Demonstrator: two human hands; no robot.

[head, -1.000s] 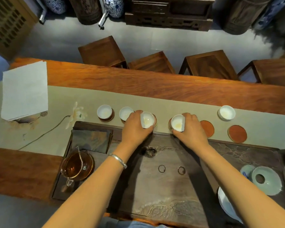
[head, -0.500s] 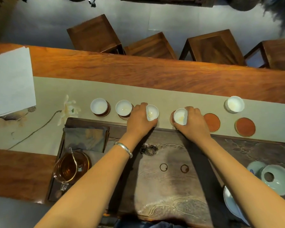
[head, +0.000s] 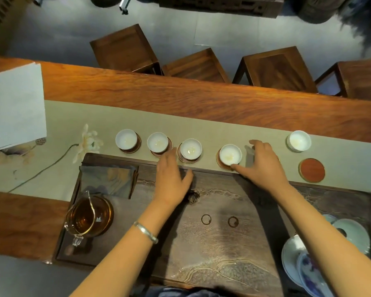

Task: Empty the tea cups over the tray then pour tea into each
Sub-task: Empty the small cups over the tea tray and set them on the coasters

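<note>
On coasters, cups seemingly mouth-up

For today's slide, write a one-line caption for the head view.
Both hands, left and right, open beside five white cups above the tea tray.

One view only: head cam, wide-angle, worn by the person, looking fwd and steeply down from above. Close over the dark carved wooden tea tray at the near edge; both forearms enter from the bottom. The long reddish-brown wooden desk crosses mid-frame. Brown wooden stools and grey floor fill the top, edges bent by the lens.
</note>
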